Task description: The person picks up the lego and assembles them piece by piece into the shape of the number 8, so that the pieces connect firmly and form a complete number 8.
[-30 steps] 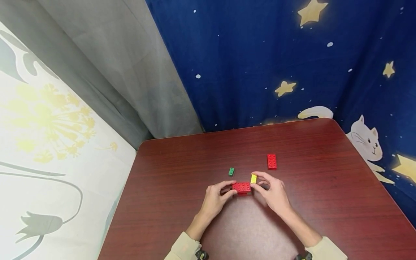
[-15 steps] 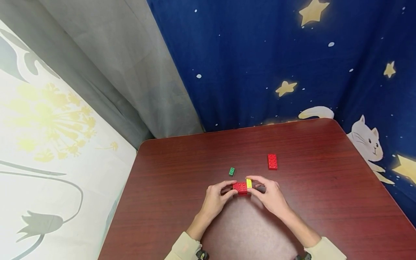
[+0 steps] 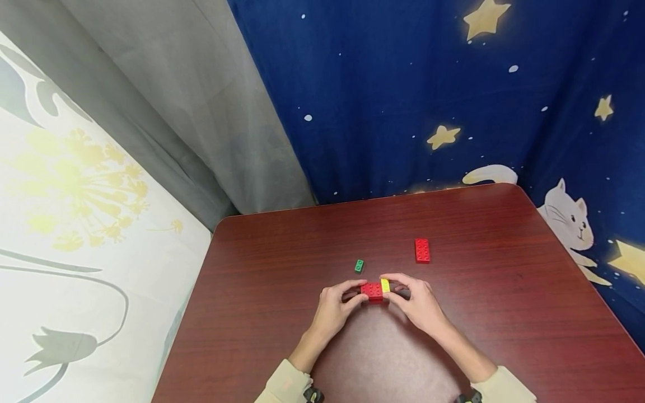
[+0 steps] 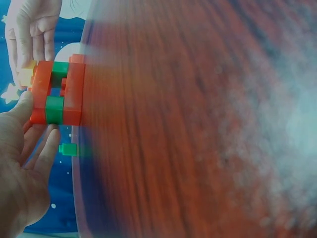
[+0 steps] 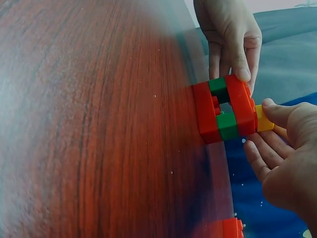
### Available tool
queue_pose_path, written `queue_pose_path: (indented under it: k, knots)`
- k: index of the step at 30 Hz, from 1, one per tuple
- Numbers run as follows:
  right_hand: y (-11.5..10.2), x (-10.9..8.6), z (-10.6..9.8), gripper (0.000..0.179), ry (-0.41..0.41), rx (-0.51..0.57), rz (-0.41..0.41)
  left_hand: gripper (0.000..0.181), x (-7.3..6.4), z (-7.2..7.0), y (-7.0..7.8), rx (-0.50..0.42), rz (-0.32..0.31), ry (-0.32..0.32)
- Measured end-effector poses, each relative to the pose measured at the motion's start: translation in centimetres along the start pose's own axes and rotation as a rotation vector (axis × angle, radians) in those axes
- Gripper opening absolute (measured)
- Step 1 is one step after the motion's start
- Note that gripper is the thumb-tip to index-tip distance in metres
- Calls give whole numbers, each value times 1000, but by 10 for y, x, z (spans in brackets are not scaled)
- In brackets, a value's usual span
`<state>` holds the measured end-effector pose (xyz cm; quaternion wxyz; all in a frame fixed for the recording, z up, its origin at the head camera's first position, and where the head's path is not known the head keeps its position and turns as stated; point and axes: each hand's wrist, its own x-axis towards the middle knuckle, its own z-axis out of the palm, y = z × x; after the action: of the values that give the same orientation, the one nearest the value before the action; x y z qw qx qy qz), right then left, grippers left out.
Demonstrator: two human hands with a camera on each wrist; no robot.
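Observation:
On the table (image 3: 282, 252) stands a stack of toy building bricks. Its upper red brick (image 3: 372, 290) and lower red brick (image 5: 204, 111) are separated by two green bricks, a near one (image 5: 227, 126) and a far one (image 5: 218, 89) in the right wrist view, with a gap between. My left hand (image 3: 332, 307) grips the left end of the upper red brick between thumb and fingers. My right hand (image 3: 422, 305) pinches a small yellow brick (image 3: 385, 285), which sits on the right end of the stack's top. Whether its studs are fully pressed together cannot be seen.
A small green brick (image 3: 359, 266) lies behind the stack, slightly left. Farther back to the right lies another red brick (image 3: 422, 251). A grey curtain (image 3: 166, 112) and a blue starry curtain (image 3: 383, 101) hang beyond the table's far edge.
My right hand has moved left with the yellow brick, from beside the stack onto the right end of its top, then slightly lower. My left hand has stayed on the stack.

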<state>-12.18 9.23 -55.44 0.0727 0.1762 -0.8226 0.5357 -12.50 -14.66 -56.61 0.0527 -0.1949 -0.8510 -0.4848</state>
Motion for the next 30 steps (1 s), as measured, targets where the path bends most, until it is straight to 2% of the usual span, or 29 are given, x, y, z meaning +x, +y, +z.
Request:
queue_pose_path:
  k: [15,19,22,30]
  knots:
    - [3,2,-1,39,-5,-24,-42,35,0,0,0,-9,9,4]
    - [6,2,0,46,-27,44,-23,36,0,0,1,2,9,3]
    - [8,0,0,44,-28,96,-7,36,0,0,1,6,-1,-1]
    - [13,0,1,34,-8,100,-7,37,0,0,0,2,-6,-4]
